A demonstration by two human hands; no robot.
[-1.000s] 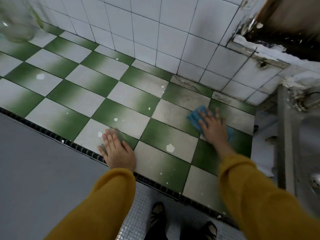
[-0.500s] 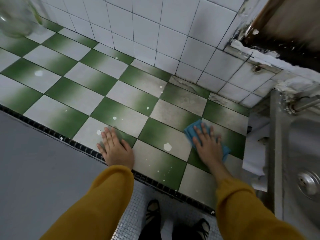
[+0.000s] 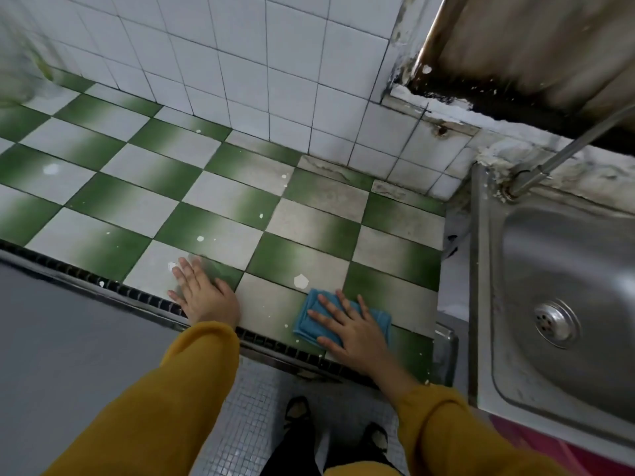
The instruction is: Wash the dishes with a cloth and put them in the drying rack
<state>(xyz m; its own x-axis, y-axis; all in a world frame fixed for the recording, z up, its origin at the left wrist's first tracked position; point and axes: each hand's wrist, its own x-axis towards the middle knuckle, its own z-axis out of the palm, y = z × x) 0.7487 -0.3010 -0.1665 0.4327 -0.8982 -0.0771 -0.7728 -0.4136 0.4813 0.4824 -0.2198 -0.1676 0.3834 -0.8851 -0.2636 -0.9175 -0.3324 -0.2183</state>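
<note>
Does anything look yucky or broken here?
Yes. White splotches dot the checkered counter near the blue cloth, and the ledge above the sink is blackened and flaking.

Checkered counter [image 3: 220, 201] free ahead; wall [image 3: 275, 63] behind, sink [image 3: 567, 269] and tap [image 3: 549, 159] rightward.

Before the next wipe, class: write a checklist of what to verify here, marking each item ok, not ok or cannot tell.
1. Right hand pressed flat on the blue cloth: ok.
2. Blue cloth folded and lying flat on the green-and-white tiled counter: ok.
3. Left hand flat on the counter near its front edge: ok.
4. White spot beside the cloth wiped away: not ok.
5. Dishes and drying rack within reach: cannot tell, none in view.
</note>
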